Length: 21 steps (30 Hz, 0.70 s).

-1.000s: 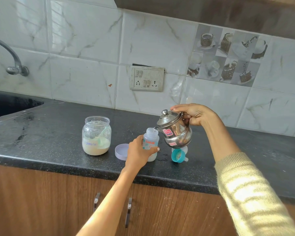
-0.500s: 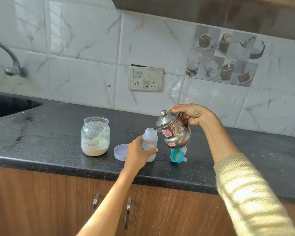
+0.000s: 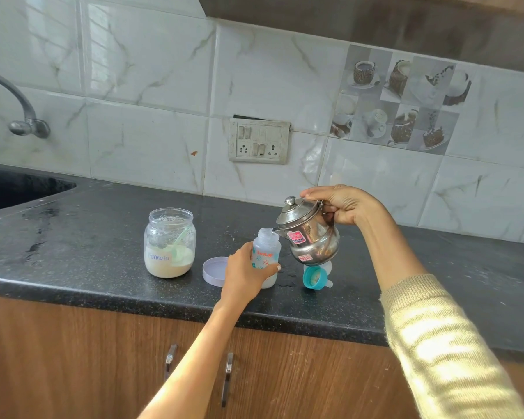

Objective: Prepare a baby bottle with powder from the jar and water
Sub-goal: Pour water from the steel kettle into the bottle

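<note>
Two hands work over the black table. Steel kettle, rigid and likely heavy with water, is gripped at its handle by right hand, tilted to pour. Powder jar stands left, open. Small, light, tippable baby bottle, clear with prints, stands mid-table, left hand fingers wrapped around its body.

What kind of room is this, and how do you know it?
Most likely a home kitchen. A dark stone countertop runs under a tiled wall, a tap hangs over a sink at the left, and wooden cupboard doors sit below.
</note>
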Available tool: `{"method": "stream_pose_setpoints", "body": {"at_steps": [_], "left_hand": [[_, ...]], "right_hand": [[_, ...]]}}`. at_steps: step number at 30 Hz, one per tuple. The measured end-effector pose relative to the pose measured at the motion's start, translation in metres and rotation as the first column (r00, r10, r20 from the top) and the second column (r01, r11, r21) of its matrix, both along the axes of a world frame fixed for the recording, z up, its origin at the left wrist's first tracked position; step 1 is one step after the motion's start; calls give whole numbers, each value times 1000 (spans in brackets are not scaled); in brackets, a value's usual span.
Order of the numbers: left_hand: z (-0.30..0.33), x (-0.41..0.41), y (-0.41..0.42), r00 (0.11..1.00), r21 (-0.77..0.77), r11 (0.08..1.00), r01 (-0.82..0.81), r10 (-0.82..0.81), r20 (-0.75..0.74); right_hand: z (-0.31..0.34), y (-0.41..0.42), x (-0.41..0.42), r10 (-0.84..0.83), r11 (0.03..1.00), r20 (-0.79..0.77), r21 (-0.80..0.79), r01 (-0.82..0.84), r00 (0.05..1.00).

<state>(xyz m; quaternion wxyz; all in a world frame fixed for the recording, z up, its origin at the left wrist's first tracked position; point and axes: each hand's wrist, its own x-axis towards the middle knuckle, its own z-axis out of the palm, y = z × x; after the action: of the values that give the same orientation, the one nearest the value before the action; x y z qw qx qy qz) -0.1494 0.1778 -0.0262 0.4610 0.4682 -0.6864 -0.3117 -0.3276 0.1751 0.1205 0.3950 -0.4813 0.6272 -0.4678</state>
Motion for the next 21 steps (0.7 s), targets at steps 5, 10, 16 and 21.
{"method": "stream_pose_setpoints", "body": {"at_steps": [5,10,16,21], "left_hand": [[0,1,2,1000,-3,1000,3,-3,-8],[0,0,2,1000,-1,1000,2,-2,-17],[-1,1,3,1000,0,1000,5,-5,-20],[-1,1,3,1000,-4,1000,11,-11,-24]], "right_hand": [[0,0,-1,7,1000,12,-3,-7,1000],[1,3,1,11,1000,17,-3,-11,1000],[0,-1,0,-3,1000,29,-8,3,1000],[-1,-4,-2,-6,1000,32,-8,7,999]]}}
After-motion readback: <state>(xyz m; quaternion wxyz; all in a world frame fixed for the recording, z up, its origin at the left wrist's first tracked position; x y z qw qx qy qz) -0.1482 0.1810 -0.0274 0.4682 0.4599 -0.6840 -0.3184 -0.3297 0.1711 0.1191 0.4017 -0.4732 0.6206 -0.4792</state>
